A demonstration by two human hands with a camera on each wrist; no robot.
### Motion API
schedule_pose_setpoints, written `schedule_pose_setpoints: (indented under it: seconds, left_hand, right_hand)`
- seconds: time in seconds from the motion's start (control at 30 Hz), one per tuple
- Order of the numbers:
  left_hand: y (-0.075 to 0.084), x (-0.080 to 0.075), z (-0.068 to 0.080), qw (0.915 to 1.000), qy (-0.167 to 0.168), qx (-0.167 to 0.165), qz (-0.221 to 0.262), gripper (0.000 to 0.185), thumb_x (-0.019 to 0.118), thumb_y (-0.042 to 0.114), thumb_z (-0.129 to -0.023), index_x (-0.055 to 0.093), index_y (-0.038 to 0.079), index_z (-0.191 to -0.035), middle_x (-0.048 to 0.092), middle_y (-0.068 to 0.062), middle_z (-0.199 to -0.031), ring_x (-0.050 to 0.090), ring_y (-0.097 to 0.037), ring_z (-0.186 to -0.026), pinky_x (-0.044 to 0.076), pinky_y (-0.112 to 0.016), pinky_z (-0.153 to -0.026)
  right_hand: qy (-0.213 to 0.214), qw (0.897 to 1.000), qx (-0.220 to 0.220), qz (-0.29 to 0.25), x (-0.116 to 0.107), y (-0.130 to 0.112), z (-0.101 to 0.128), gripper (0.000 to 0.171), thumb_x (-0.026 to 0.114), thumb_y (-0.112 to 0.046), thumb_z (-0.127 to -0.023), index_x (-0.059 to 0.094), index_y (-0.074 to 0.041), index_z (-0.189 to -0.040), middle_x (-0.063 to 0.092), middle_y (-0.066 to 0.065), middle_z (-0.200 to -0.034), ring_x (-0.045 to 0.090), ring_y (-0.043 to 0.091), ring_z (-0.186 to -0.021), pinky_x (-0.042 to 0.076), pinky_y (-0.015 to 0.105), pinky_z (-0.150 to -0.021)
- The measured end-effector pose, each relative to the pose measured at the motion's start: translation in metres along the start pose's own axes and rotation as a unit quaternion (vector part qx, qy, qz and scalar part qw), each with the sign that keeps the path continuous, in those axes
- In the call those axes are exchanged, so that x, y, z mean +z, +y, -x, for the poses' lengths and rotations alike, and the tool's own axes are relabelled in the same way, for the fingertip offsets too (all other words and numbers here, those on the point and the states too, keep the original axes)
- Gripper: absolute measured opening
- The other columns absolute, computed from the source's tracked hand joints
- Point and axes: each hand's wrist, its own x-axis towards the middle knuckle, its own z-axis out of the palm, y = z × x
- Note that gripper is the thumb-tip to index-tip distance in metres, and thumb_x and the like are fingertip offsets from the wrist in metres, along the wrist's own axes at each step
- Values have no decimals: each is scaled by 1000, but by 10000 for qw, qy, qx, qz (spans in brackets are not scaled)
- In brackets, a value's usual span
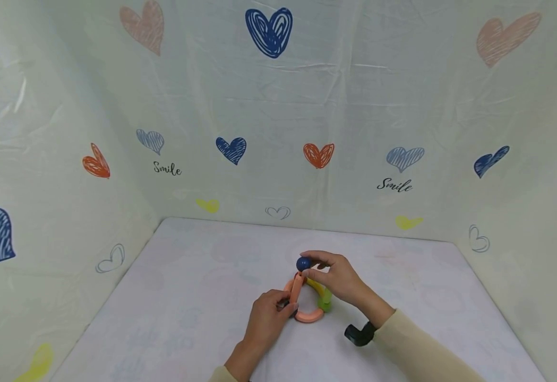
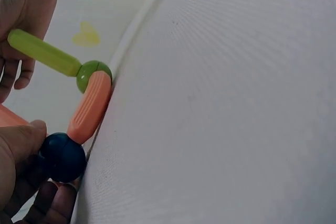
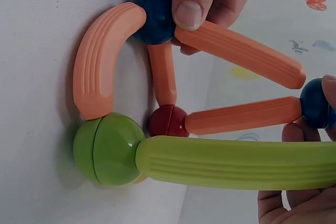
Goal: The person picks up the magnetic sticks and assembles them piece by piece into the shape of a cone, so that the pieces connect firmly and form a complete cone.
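Note:
A magnetic stick-and-ball frame stands on the table between the two hands. My left hand (image 1: 266,318) pinches a dark blue ball (image 2: 63,157) at its near left corner, the thumb also lying against the end of an orange rod (image 3: 241,53). At the top, my right hand (image 1: 340,276) holds another blue ball (image 1: 303,263) between thumb and fingers. A second straight orange rod (image 3: 244,116) runs from that ball to a red ball (image 3: 168,120). A curved orange rod (image 1: 309,317) links the left hand's ball to a green ball (image 3: 110,148), from which a green rod (image 3: 236,162) rises.
A black bent piece (image 1: 360,335) sits beside the right sleeve, over the table. A yellow curved rod (image 1: 314,286) forms part of the frame's far right side. The white tabletop (image 1: 187,297) meets a heart-printed curtain (image 1: 278,116) at the back and sides.

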Motion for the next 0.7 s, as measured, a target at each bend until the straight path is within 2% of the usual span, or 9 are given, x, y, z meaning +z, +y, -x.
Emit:
schedule_pose_setpoints:
  seconds: [0.13,0.37,0.7]
  left_hand:
    - [0,0,1,10000,-10,-4,6,28,85,25,-91,80,11,-114,74,5,-101,63,-8,-87,54,-22,-72]
    - [-1,-1,1,10000,-10,33,35,30,86,26,-89,80,10,-114,74,4,-100,63,-9,-88,54,-22,-72]
    - [-2,0,2,9999,38,75,90,26,86,24,-89,81,11,-111,73,4,-99,63,-8,-87,54,-21,-72]
  right_hand:
    - [-11,10000,-86,8,1,-1,1,39,78,-25,-97,72,-16,-134,77,0,-121,65,20,-104,54,33,-88]
    - [-4,9998,-218,9,4,-1,1,38,78,-22,-97,72,-12,-134,76,0,-120,67,22,-108,55,42,-95]
    - [-103,9998,-161,-59,6,-1,2,40,78,-25,-97,71,-9,-134,76,-1,-120,66,28,-111,53,39,-96]
